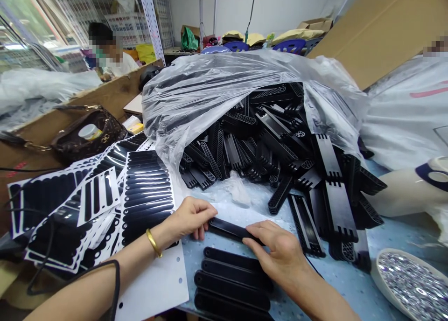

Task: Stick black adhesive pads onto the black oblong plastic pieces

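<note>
Between my two hands is a long black plastic strip-shaped piece (231, 228) with rounded ends, lying at a slant just above the blue speckled table. My left hand (192, 217), with a gold bangle on the wrist, pinches its left end. Thumb and fingers of my right hand (276, 246) close on its right end. Below it, several similar black pieces (233, 283) lie side by side in a row. Left of my left hand, a sheet of glossy black stickers (149, 190) rests on white backing sheets.
A clear plastic bag (210, 87) spills many black slotted pieces (245, 148) across the table (371, 283). A bowl of shiny gems (409, 283) stands at right. More sticker sheets (49, 199) and a brown handbag (87, 129) lie left. A person (112, 55) sits behind a wooden board.
</note>
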Motion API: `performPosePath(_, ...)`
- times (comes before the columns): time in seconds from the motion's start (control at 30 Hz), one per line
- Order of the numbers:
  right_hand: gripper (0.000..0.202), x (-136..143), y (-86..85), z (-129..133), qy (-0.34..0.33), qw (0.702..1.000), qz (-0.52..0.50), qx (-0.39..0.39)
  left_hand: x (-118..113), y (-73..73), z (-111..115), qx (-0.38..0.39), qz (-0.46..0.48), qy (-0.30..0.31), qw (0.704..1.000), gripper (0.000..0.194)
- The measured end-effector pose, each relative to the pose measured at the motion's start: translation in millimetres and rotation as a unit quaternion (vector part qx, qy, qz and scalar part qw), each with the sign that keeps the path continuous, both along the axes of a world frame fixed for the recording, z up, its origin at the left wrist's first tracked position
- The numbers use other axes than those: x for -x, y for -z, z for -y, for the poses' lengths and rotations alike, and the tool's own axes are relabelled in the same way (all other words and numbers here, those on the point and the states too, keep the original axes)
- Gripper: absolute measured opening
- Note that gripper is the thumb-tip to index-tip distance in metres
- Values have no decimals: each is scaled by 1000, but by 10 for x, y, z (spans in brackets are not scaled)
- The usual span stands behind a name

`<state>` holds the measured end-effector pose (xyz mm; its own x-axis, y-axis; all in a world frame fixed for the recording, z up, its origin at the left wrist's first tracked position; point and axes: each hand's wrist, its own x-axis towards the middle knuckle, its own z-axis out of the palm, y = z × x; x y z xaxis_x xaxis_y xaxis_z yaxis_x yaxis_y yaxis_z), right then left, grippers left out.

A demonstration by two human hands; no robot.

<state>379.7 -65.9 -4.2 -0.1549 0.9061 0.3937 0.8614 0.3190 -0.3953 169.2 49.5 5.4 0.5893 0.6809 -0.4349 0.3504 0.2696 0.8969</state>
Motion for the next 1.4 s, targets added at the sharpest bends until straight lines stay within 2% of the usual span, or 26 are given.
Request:
performPosePath(0.2, 15, 11, -10, 8, -6, 1000, -5, 0, -61, 71, 43, -178, -18, 3, 984, 23)
performPosePath(0.27, 16, 9, -11, 8, -6, 1000, -12, -1, -76, 65, 38, -197, -14, 16, 980, 18)
performPosePath(0.43, 17, -6, -15, -1, -9, 999, -31, 3, -86, 14, 32, -144, -23, 26, 989, 20)
performPosePath(0.57, 16, -4, -21, -12, -5, 999, -33, 3, -59, 22, -4, -80, -45, 8, 996, 29)
performPosePath(0.7, 13, 7, -15, -18, -5, 1000, -29, -6, 0, 23, -47, -2, 12, -22, 1000, 29)
performPosePath(0.87, 12, 29, 0, -13, -6, 1000, -26, -12, 3, 15, -9, -16, 5, -29, 999, 13)
performPosePath(1.0, 12, 35, -1, -9, -8, 999, -29, -15, -40, 21, 31, -23, -1, -60, 998, 20)
performPosePath(1.3, 14, 32, 11, -5, 0, 999, -38, -22, 1, 24, -7, 3, 28, -47, 998, 21)
performPosePath(1.4, 14, 35, 14, -5, -1, 999, -36, -17, 12, 56, 13, -20, 32, -50, 998, 22)
